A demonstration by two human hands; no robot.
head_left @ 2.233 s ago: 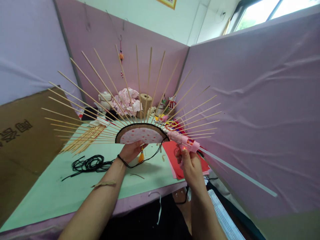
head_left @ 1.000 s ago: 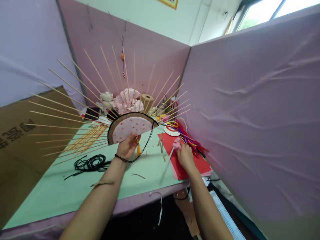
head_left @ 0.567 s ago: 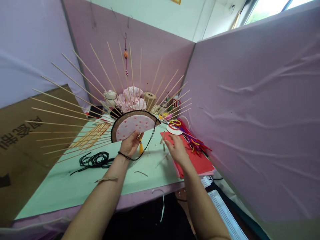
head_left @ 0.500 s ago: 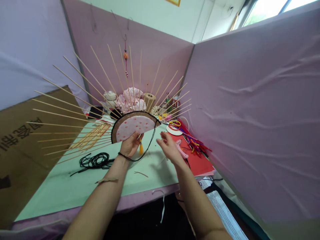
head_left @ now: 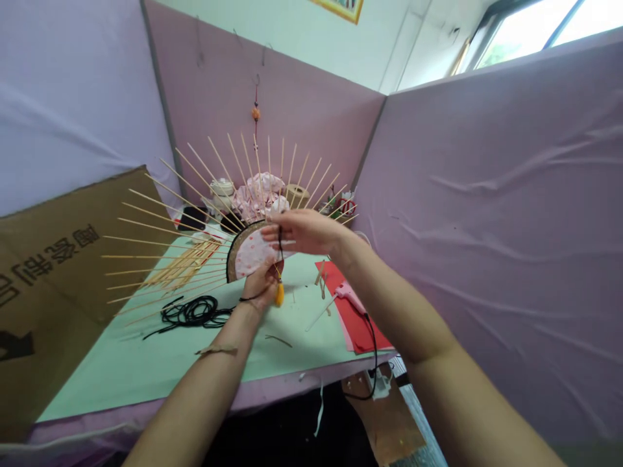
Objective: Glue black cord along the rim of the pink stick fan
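Note:
My left hand [head_left: 263, 285] grips the lower edge of a fan-shaped frame: a half-round pink dotted panel [head_left: 250, 251] with several thin bamboo sticks [head_left: 165, 220] spreading out from it. An orange tassel [head_left: 279, 293] hangs by that hand. My right hand [head_left: 304, 231] reaches across in front of the panel's upper right edge, fingers closed in a pinch on a black cord [head_left: 281, 241] that runs down toward my left hand. The pink glue gun [head_left: 351, 296] lies on the red paper [head_left: 357, 321], away from both hands.
A coil of black cord [head_left: 192, 311] and a bundle of loose sticks [head_left: 178, 266] lie on the green tabletop [head_left: 146, 363]. Craft supplies crowd the back corner [head_left: 257, 194]. A cardboard sheet [head_left: 53, 259] leans at left. Pink partitions [head_left: 487, 227] enclose the desk.
My right hand put the glue gun down on the red paper, then rose to the panel's rim and pinched the black cord. The frame tilted back and sits lower.

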